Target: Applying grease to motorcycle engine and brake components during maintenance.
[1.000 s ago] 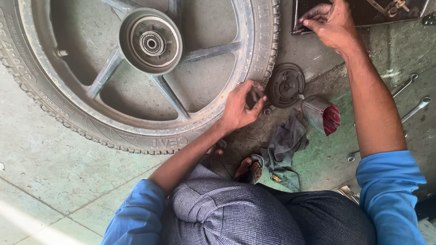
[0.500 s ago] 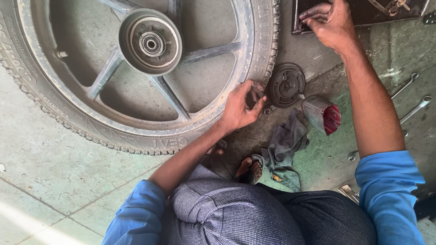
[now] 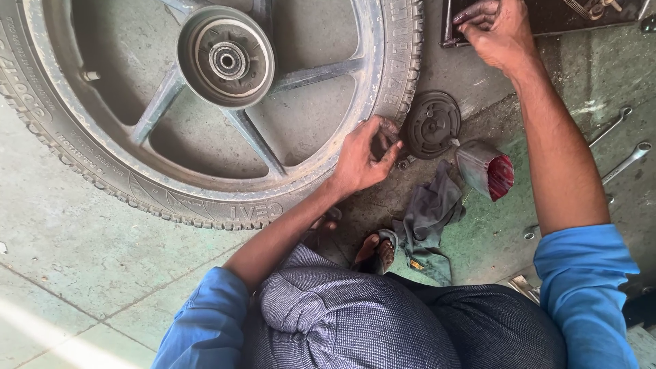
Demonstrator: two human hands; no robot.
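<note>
Two hands work here: our left hand [image 3: 365,156] curls its fingers on the tyre's edge of the motorcycle wheel [image 3: 205,102] lying flat on the floor [image 3: 82,273]. We judge it heavy and stiff, gritty rubber, best gripped at rim or spokes. Our right hand [image 3: 495,31] pinches something small, we cannot tell what, at a dark tray [image 3: 447,27]. Nearby lie a brake plate [image 3: 430,124], rag [image 3: 427,212], and spanners [image 3: 625,160].
</note>
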